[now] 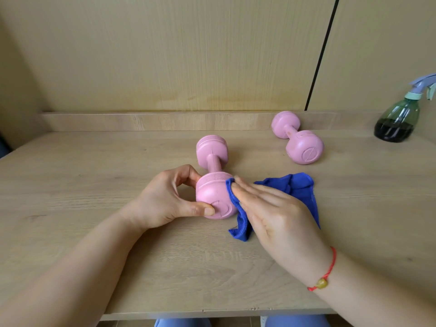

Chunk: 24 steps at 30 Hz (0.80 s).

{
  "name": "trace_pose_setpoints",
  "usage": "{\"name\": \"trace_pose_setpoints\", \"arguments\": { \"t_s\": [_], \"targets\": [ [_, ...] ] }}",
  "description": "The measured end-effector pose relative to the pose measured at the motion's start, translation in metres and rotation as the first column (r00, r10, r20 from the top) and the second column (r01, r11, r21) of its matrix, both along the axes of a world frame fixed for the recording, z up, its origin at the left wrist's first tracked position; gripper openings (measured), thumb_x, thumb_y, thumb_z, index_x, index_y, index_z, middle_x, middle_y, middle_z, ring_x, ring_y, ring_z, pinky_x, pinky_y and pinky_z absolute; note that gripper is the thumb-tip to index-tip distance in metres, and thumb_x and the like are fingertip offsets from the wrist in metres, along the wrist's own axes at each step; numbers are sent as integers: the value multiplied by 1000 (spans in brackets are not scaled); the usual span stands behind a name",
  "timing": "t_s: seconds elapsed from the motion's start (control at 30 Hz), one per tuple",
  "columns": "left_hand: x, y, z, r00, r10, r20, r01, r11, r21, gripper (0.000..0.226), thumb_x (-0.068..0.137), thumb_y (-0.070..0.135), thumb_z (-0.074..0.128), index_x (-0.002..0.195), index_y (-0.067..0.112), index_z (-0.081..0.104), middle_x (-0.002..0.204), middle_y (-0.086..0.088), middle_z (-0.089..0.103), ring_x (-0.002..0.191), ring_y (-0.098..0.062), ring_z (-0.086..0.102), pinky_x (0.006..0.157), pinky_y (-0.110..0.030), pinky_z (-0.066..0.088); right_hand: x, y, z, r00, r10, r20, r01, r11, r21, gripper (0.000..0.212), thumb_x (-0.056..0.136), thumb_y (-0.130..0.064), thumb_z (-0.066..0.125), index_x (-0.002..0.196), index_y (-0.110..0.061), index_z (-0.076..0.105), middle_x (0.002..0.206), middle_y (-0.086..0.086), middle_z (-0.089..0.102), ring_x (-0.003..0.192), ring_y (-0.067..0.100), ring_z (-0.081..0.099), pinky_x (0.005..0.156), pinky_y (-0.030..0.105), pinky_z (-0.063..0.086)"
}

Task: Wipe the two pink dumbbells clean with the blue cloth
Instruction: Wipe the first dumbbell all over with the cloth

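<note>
A pink dumbbell (212, 175) lies in the middle of the wooden table, one end pointing toward me. My left hand (165, 199) grips its near head, thumb on the end face and fingers curled behind it. My right hand (271, 208) lies flat with straight fingers on the blue cloth (297, 187), pressing it against the right side of that head. Part of the cloth hangs below my palm and part spreads on the table behind it. The second pink dumbbell (297, 138) lies apart at the back right.
A green spray bottle (398, 119) with dark liquid and a lilac trigger stands at the far right by the wall. A low wooden ledge (141, 121) runs along the back of the table (94, 175). The table's front edge is close to my body.
</note>
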State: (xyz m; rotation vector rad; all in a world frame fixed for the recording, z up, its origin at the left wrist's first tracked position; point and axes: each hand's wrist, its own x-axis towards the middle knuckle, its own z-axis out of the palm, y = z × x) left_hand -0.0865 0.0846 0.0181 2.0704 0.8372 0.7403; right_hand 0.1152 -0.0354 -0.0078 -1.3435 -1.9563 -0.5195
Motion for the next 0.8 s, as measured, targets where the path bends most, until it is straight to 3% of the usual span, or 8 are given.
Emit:
{"name": "trace_pose_setpoints", "arguments": {
  "t_s": [0.07, 0.17, 0.27, 0.33, 0.4, 0.5, 0.63, 0.8],
  "targets": [
    [0, -1, 0, 1000, 3, -2, -3, 1000, 8, 56, 44, 49, 86, 88, 21, 65, 88, 8, 70, 90, -9, 63, 92, -35, 43, -2, 2, 5, 998, 38, 52, -37, 999, -15, 38, 86, 5, 59, 123, 0, 65, 132, 12, 62, 121, 20, 61, 103, 31, 46],
    [2, -3, 1, 1000, 0, 0, 0, 1000, 23, 55, 45, 48, 85, 88, 21, 65, 89, 9, 71, 90, -9, 63, 90, -31, 43, -8, 12, 20, 996, 57, 69, -53, 997, -51, 36, 86, 2, 55, 121, 2, 65, 131, 13, 62, 121, 20, 61, 105, 26, 41],
    [3, -2, 1, 1000, -9, 8, 9, 1000, 30, 54, 46, 45, 87, 89, 20, 65, 90, 6, 71, 90, -12, 63, 90, -32, 43, -13, 21, 36, 998, 46, -46, -54, 980, -191, 32, 91, -9, 48, 117, -4, 66, 127, 5, 66, 114, 23, 63, 93, 39, 49],
    [2, -2, 0, 1000, -7, 9, 7, 999, 33, 55, 46, 45, 88, 88, 19, 65, 90, 5, 71, 92, -15, 63, 91, -34, 44, -12, 25, 40, 998, 53, -32, -58, 977, -204, 33, 92, -13, 45, 118, -9, 65, 127, 0, 66, 110, 26, 64, 85, 46, 52],
    [1, -1, -1, 1000, -8, 12, 7, 999, 33, 55, 45, 46, 87, 88, 19, 65, 90, 4, 72, 92, -16, 64, 90, -33, 44, -14, 23, 36, 997, 54, 61, -41, 980, -195, 36, 89, -6, 46, 119, -3, 65, 130, 9, 64, 116, 27, 63, 92, 41, 51],
    [1, -1, -1, 1000, -13, 10, 12, 1000, 29, 54, 45, 47, 86, 88, 21, 65, 91, 4, 72, 92, -14, 65, 89, -29, 44, -8, 18, 22, 974, 128, 188, -106, 986, -126, 43, 88, 3, 49, 129, -1, 60, 139, 12, 56, 133, 26, 49, 111, 32, 35],
    [0, 0, -1, 1000, -15, -14, 16, 999, 51, 50, 48, 46, 85, 88, 24, 65, 90, 7, 71, 88, -8, 64, 85, -27, 46, 2, 9, 8, 931, 211, 299, -185, 976, -114, 41, 105, -6, 30, 135, -10, 57, 149, 5, 45, 144, 26, 33, 110, 39, 40],
    [2, 0, 0, 1000, -12, -26, 14, 995, 97, 52, 47, 53, 85, 86, 27, 64, 86, 15, 69, 83, -2, 60, 80, -22, 44, 4, 17, 11, 930, 232, 283, -206, 971, -119, 39, 106, -9, 31, 136, -12, 57, 150, 0, 45, 144, 22, 33, 111, 37, 38]
  ]
}}
